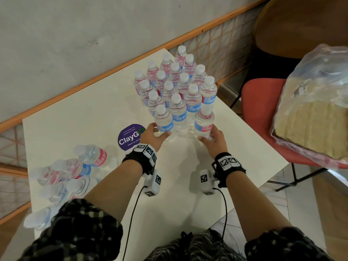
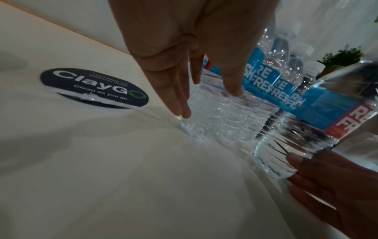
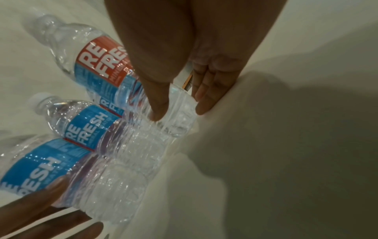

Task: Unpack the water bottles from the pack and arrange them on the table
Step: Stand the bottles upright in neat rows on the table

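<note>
Forearms reach forward over the white table [image 1: 79, 113], both of ours stretched toward the near edge of a cluster of upright water bottles [image 1: 175, 80] standing near the far right corner. Our left hand [image 1: 153, 137] sits at the near left bottle [image 1: 163, 119], fingers straight and close together along its left side and thumb across its front near the base; the left wrist view shows those fingers [image 2: 180, 103] pointing down beside the ribbed lower body, touching or nearly so, not wrapped round it, so this grip reads as open. Our right hand [image 1: 214, 139] is at the near right bottle [image 1: 204, 125], which leans a little while its neighbours stand straight. In the right wrist view the thumb [image 3: 159, 103] presses the ribbed lower part of that bottle [image 3: 114, 77] and the fingers [image 3: 206, 97] lie on its other side, so this grip pinches the bottle low down between thumb and fingers, only lightly curled. Both wrists carry black bands with white tagged blocks [image 1: 146, 149] and cabled camera units [image 1: 153, 182] beneath them. To the left of our left hand a round purple ClayGo sticker [image 1: 130, 137] lies flat on the table. Further left, near the table's near left edge, several more bottles [image 1: 75, 166] lie on their sides in a loose heap. A red chair [image 1: 263, 113] beside the table holds a large clear plastic bag [image 1: 316, 102].
</note>
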Motion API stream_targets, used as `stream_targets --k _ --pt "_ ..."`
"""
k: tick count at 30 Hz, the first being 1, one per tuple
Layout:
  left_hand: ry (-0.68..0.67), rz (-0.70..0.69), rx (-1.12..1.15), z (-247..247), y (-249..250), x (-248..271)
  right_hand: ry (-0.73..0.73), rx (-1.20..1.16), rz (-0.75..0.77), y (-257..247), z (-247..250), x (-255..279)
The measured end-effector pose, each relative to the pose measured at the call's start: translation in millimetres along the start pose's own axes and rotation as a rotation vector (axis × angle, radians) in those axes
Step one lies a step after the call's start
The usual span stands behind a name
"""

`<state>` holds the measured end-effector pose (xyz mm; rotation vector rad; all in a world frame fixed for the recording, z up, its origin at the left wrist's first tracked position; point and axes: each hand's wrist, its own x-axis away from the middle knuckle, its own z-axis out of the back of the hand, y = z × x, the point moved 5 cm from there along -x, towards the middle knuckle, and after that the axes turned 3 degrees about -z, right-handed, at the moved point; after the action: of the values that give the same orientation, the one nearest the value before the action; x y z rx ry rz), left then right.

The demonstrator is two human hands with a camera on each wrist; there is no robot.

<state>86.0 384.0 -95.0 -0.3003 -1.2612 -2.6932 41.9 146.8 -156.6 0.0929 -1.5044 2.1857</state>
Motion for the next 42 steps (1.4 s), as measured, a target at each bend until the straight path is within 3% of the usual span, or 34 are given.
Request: stream_targets --k 8,12,17,20,26,29,31,37,40,42 --pt "0.021 -0.006 -0.001 -4 -3 -4 0.1 -0.072 -0.054 -3 2 -2" --pt "0.032 -0.017 0.056 1 2 -3 0.217 -0.135 -0.097 -5 8 -3" --pt "0.302 -0.292 0.065 27 44 6 0.295 -0.203 -0.077 -7 9 -7" --pt "0.349 -0.518 -0.016 36 79 12 0.341 -0.147 -0.056 -11 12 -13" --pt "0.181 -0.844 -0.447 16 138 10 0.27 0.024 0.025 -13 20 -25" --pt "-0.016 -0.737 -0.72 -6 151 5 0.191 -0.189 0.011 -2 23 -22" --pt "-0.075 -0.676 -0.821 -16 154 2 0.184 -0.199 0.016 0 25 -20" --pt "-0.134 -0.63 -0.863 -27 166 3 0.295 0.011 0.029 -20 29 -23" --pt "-0.109 -0.807 -0.763 -32 183 12 0.243 0.062 0.048 -23 32 -28" --pt "-0.195 -0.955 -0.727 -43 193 16 0.153 0.041 0.08 -17 31 -31"
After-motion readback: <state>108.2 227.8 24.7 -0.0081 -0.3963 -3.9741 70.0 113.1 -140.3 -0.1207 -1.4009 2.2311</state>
